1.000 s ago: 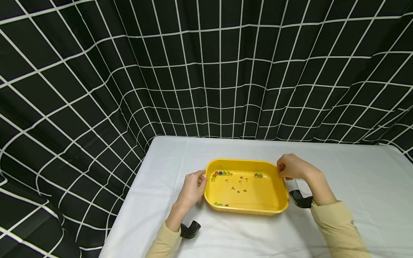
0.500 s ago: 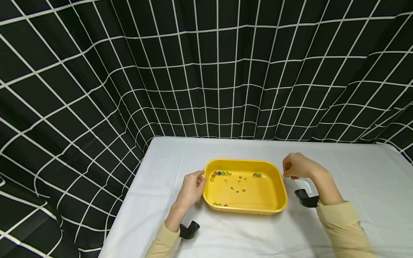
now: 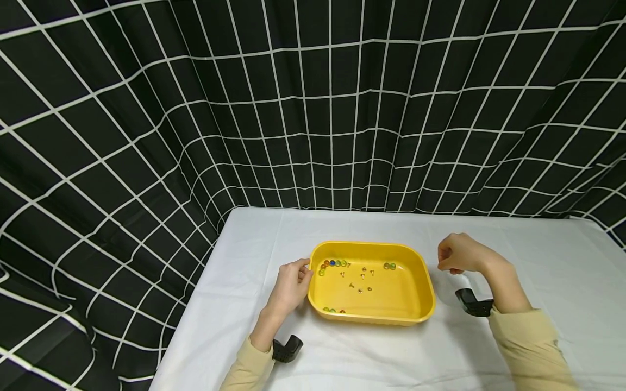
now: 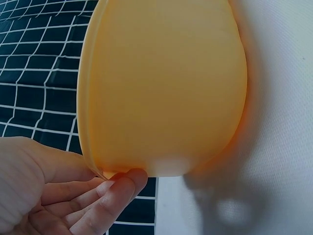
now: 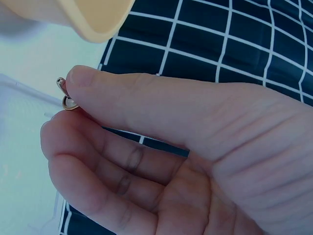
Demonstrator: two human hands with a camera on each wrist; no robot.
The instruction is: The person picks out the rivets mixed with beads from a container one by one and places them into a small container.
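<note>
Your right hand [image 3: 464,255] has moved farther from the right edge of the yellow tub [image 3: 396,297], pinching a small metal piece [image 5: 64,89] between the tips of thumb and forefinger. Your left hand [image 3: 288,285] grips the tub's left edge.

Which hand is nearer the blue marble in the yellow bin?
Left. The left hand pinches the rim of the yellow bin at the end near the blue marble; the right hand is beyond the opposite end, pinching a small metal piece.
</note>
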